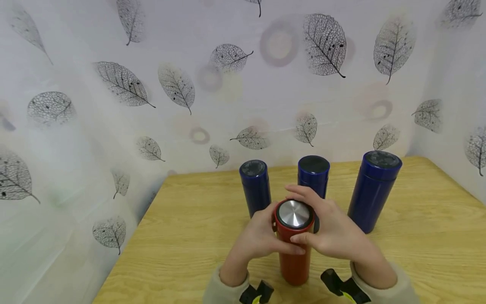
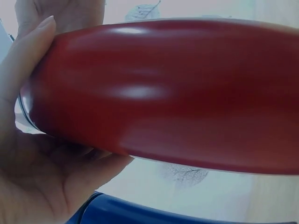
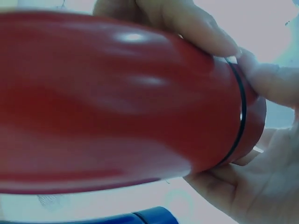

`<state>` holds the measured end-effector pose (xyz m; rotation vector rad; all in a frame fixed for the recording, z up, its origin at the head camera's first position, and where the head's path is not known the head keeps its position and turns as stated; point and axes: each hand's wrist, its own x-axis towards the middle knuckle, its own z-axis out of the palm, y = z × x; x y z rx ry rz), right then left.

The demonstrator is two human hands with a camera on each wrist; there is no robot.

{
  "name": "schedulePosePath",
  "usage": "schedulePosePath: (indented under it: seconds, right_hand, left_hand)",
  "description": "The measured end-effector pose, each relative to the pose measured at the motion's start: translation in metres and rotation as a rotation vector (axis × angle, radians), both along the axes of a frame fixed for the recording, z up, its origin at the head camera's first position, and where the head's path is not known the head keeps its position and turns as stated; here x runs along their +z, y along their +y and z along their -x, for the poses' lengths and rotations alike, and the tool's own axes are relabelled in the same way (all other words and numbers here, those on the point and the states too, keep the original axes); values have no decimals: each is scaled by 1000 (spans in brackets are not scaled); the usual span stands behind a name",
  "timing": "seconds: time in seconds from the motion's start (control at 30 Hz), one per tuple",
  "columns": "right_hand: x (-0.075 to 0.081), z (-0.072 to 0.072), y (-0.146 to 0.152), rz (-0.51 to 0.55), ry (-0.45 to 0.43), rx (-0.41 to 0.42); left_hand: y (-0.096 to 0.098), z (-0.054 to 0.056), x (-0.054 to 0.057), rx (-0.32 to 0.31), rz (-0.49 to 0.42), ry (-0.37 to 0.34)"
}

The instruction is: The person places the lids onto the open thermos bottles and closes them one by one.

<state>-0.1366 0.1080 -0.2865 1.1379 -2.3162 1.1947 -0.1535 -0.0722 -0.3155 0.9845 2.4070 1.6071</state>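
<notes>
A red thermos [image 1: 295, 266] with a brushed silver disc on its lid [image 1: 294, 214] stands upright near the front of the table. Its left side is gripped by my left hand [image 1: 258, 236], the thumb lying across the front of the body below the lid. From the right, my right hand [image 1: 334, 230] curls round the top, thumb in front and fingers behind the lid. In the right wrist view a dark seam circles the red thermos [image 3: 117, 102] under the lid, and the thumb lies by that seam. The left wrist view shows the red body [image 2: 163, 93] held between thumb and fingers.
Three dark blue thermoses stand behind the red one: a left one [image 1: 256, 190], a middle one [image 1: 314, 177] partly hidden by my right hand, and a right one [image 1: 373, 194]. The wooden table [image 1: 182, 236] meets a leaf-patterned curtain [image 1: 235, 97] at its back edge.
</notes>
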Motion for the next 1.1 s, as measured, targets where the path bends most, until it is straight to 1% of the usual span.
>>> schedulePosePath:
  seconds: [0.07,0.13,0.23,0.3,0.43,0.5,0.57,0.6,0.77,0.83,0.97,1.1]
  right_hand:
    - [0,1,-1,-6,-10,-7]
    - [0,1,-1,-24,-40,-20]
    - [0,1,-1,-56,-95,-56]
    - [1,0,-1,-69,-117,-90]
    - [2,1,0,-73,-127,-141]
    - [3,1,0,-77,-130,-154]
    - [3,2,-1,-87,-134,-158]
    - [3,2,-1,-93,-139,-158]
    - [2,6,-2,-132,-144,-183]
    - [2,7,-2,-145,-145,-195]
    - [1,8,-2,-168,-160,-194]
    - [1,7,-2,-180,-179,-187]
  left_hand:
    - [-2,1,1,-6,-3,4]
    - [-4,2,1,-19,-9,7]
    - [-11,4,2,-36,-26,-17]
    - [-17,5,4,-39,-30,-54]
    - [-36,10,7,-1,0,-118]
    - [-48,13,7,36,14,-122]
    - [-60,16,7,91,17,-119]
    - [-66,17,7,130,16,-116]
    - [-93,22,3,392,26,-90]
    - [-100,24,3,480,27,-82]
    - [-108,28,3,590,12,-71]
    - [-110,32,2,727,14,-43]
